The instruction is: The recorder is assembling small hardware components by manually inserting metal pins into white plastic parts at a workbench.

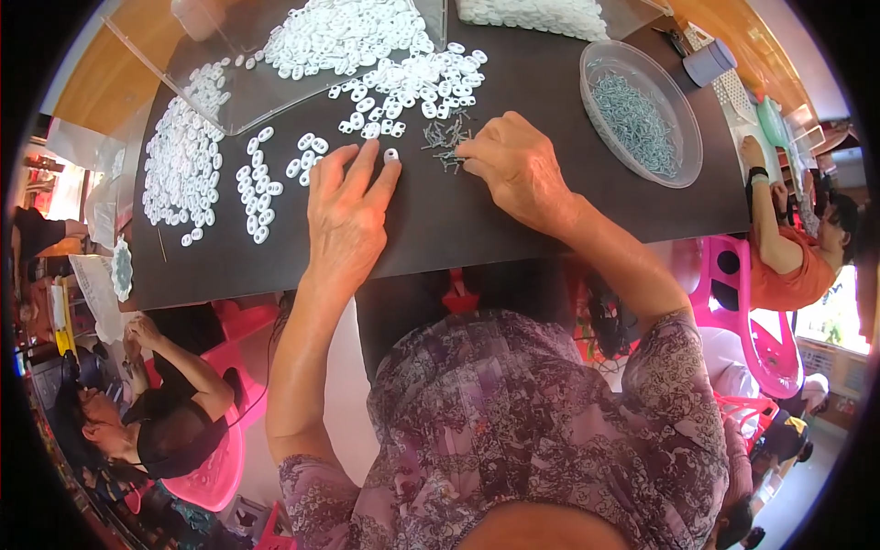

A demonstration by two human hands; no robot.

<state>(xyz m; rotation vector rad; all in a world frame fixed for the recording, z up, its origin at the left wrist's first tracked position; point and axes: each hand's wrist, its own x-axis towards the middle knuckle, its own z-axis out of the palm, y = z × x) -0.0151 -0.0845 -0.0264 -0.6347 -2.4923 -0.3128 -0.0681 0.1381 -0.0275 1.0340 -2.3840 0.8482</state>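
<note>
- A small white plastic piece lies on the dark counter at the tip of the left hand's forefinger; that hand rests flat, fingers spread wide, holding nothing that shows.
- Just to its right a little heap of small grey screws lies loose on the counter, touched by the right hand, whose fingers are curled and pinched together at the heap; whether they grip a screw cannot be told.
- More white oval rings lie scattered above the hands, with short rows of them to the left and a dense band near the counter's left edge.
- A clear plastic tray at the far left carries a big pile of the same white pieces.
- A round clear bowl at the right holds many grey screws, well apart from the hands.
- The counter is matt, dark and smooth; a bare strip lies between the hands and its near edge, and more to the right below the bowl.
- A grey cup stands near the far right corner.
- Pink plastic chairs stand around; one person in an orange top sits at the right, another in dark clothes at the left.
</note>
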